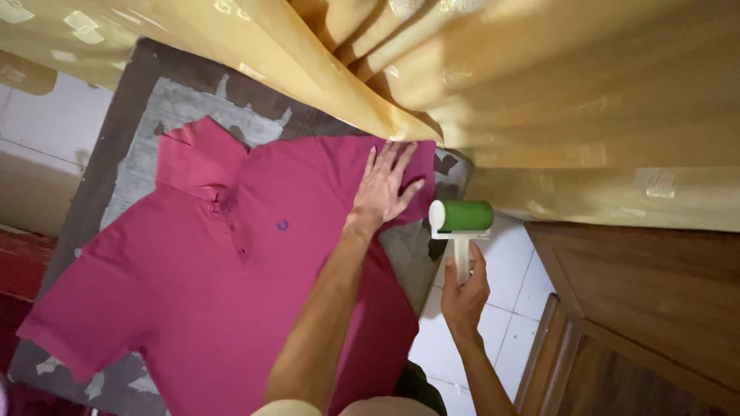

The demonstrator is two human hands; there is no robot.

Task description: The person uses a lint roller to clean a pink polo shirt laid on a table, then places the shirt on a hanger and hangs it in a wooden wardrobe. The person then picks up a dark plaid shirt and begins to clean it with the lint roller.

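Note:
A magenta polo shirt (200, 270) lies spread flat on a worn grey board (162, 115), collar toward the upper left. My left hand (388, 185) rests flat, fingers apart, on the shirt's right sleeve near the curtain. My right hand (465, 296) grips the white handle of a lint roller (461, 218), whose green roll is held just off the shirt's right edge, above the board's edge and the floor tiles.
A yellow curtain (501, 77) hangs across the top, its folds reaching the shirt's upper edge. Wooden furniture (640, 308) stands at the right. White floor tiles (509, 285) show between board and furniture. A red surface (19, 270) sits at the left.

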